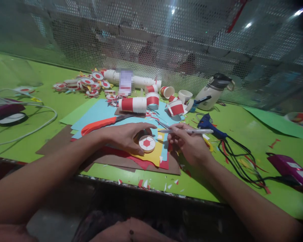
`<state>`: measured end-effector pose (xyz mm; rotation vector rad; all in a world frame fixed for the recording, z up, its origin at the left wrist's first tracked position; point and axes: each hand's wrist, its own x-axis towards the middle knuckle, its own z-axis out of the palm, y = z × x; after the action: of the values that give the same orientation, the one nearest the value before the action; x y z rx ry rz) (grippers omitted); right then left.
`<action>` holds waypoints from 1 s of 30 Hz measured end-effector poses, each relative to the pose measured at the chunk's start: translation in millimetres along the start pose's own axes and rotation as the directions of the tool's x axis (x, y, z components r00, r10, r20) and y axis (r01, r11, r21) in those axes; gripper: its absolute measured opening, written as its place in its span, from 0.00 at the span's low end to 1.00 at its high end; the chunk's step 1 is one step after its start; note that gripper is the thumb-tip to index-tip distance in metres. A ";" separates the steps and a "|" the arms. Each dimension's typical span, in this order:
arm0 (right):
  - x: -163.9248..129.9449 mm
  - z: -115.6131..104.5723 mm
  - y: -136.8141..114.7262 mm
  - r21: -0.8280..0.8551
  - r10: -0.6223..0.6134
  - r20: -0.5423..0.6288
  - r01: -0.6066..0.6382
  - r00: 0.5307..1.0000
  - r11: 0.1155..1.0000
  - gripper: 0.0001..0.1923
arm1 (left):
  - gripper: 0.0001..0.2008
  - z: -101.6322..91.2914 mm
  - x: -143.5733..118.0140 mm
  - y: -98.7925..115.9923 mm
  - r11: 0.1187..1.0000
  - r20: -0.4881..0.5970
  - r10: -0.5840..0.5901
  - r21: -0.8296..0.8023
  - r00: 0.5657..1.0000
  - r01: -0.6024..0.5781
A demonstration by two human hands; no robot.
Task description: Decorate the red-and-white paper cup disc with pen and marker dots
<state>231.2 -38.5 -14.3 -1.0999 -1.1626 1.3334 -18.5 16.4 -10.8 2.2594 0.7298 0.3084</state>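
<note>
My left hand (125,136) lies flat, fingers curled loosely around a small round paper disc (146,143), white with red wedges and a red centre. The thumb and fingertips touch its rim and pin it down rather than lifting it. The disc lies face up on the yellow sheet (154,155) at the near edge of the stack of coloured paper (96,116), and I place everything else from that disc.

My right hand (189,143), just to the right of the disc, is closed on a slim silvery pen (189,131). Its long axis runs nearly level, left to right; the end toward the disc points up and left, just beyond it, and the tail sticks out to the right, toward the blue glue gun (209,125). I can't tell whether that near end is a nib or a blade.

I judge that I am steadying the disc to work on it with the pen. The next move calls for tilting the tip down onto the disc's face while my left fingers stop it turning.

Behind the disc lie orange-handled scissors (101,123). Farther back stand red and white paper cups (132,104) and a pile of finished discs (87,82).
</note>
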 end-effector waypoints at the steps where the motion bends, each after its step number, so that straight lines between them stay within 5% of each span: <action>1: -0.6 -0.9 0.8 -0.017 -0.004 0.003 0.004 1.000 1.000 0.12 | 0.46 0.5 0.1 -1.4 1.000 0.002 0.003 -0.010 1.000 -0.003; 10: -7.2 -3.8 2.1 -0.188 -0.121 0.016 0.122 0.993 0.975 0.07 | 0.37 2.5 1.0 -1.2 1.000 -0.012 -0.006 0.017 1.000 0.006; 20: -5.2 -1.5 -1.0 -0.420 -0.273 -0.003 0.246 0.962 0.873 0.14 | 0.29 4.0 1.0 6.3 0.995 -0.050 -0.004 0.099 0.999 0.009; 24: 10.2 -13.3 4.0 -0.591 -0.550 0.099 0.494 0.829 0.638 0.11 | 0.29 4.5 2.4 4.5 0.978 -0.046 0.007 0.206 0.999 0.002; 26: 22.0 -22.5 6.4 -0.621 -0.647 0.084 0.548 0.758 0.561 0.10 | 0.31 5.3 2.7 2.4 0.979 -0.074 -0.026 0.200 0.997 0.040; 28: 33.2 -31.6 10.0 -0.738 -0.766 0.118 0.572 0.632 0.358 0.13 | 0.29 6.9 2.1 0.7 0.978 -0.104 -0.058 0.191 0.993 0.077; 30: 41.4 -38.0 14.8 -0.807 -0.783 0.178 0.544 0.596 0.231 0.18 | 0.29 8.5 1.2 -0.2 0.980 -0.107 -0.070 0.180 0.992 0.088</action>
<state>264.0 5.2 -34.2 -1.0825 -1.8184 -0.1611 -14.0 12.4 -16.9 2.3951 0.9326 0.3294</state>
